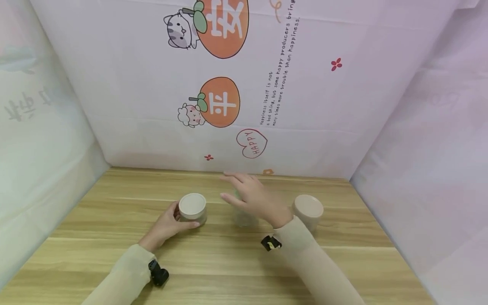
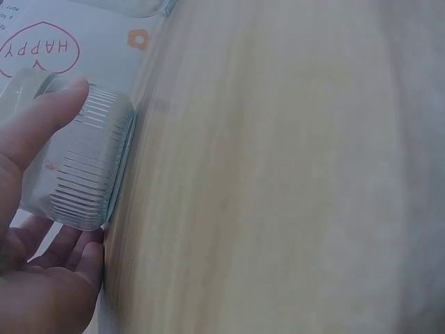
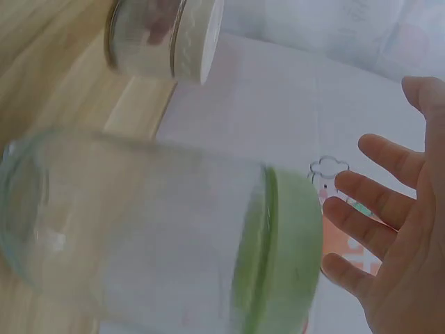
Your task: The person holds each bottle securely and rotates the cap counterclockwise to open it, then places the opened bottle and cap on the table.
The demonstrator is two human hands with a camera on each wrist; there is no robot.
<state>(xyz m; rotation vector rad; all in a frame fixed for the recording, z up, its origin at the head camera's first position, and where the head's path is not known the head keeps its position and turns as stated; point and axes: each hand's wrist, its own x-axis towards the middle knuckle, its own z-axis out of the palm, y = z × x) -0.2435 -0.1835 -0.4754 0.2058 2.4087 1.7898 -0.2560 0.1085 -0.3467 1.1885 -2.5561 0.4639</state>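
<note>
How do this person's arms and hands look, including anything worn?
The left sleeve and right sleeve are long, plain and cream. The left hand and right hand wear no gloves. At the sleeve ends, the left device and right device are black, the latter partly yellow.

The green-lidded jar (image 3: 153, 229) is clear glass. Left of it, a clear jar (image 2: 76, 163) patterned with fine ribs (image 2: 87, 156) wears an off-white lid (image 1: 192, 204); right of it, the third jar (image 1: 308, 215) has a cream lid (image 1: 309, 205). Beneath it, the tabletop (image 1: 213, 267) is yellow-brown wood grain — behind it, the white cloth (image 1: 316, 135) carries orange fruits (image 1: 220, 101) with green leaves (image 1: 202, 103), black lettering (image 1: 274, 99), a red heart outline (image 1: 252, 143) and small red flowers (image 1: 336, 64).
</note>
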